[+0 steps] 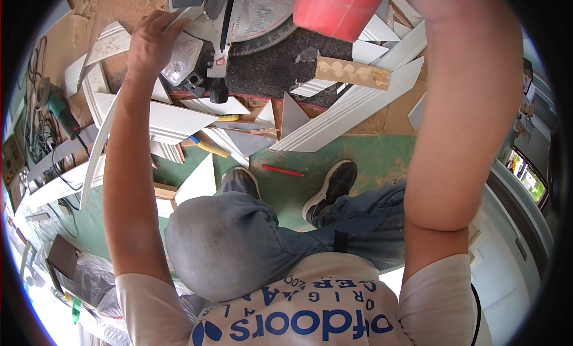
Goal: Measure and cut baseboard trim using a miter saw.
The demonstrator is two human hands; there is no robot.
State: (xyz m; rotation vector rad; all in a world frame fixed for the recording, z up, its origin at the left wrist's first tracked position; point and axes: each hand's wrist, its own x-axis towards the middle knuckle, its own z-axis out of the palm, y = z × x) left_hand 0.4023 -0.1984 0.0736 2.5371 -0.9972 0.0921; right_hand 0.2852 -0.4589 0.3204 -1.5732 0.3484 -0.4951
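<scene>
At the upper left, my left hand (149, 44) is closed on the end of a thin white strip (190, 15) beside the mitre saw. The saw's toothed blade (216, 2) stands over the slot of its round grey table (262, 14), close to the strip. My right forearm (462, 119) reaches up past the top edge, and its hand is out of the picture. A red, rounded, tapering part (337, 11) shows near that arm; what it belongs to is cut off. The saw's front knob (219, 92) points toward me.
White moulding offcuts (352, 110) lie heaped around the saw. A yellow-handled brush (212, 148) and a red pencil (282, 170) are near my shoes (331, 188). At the left are a green angle grinder (62, 116) and tangled cables. A wrapped plastic bundle (98, 286) sits lower left.
</scene>
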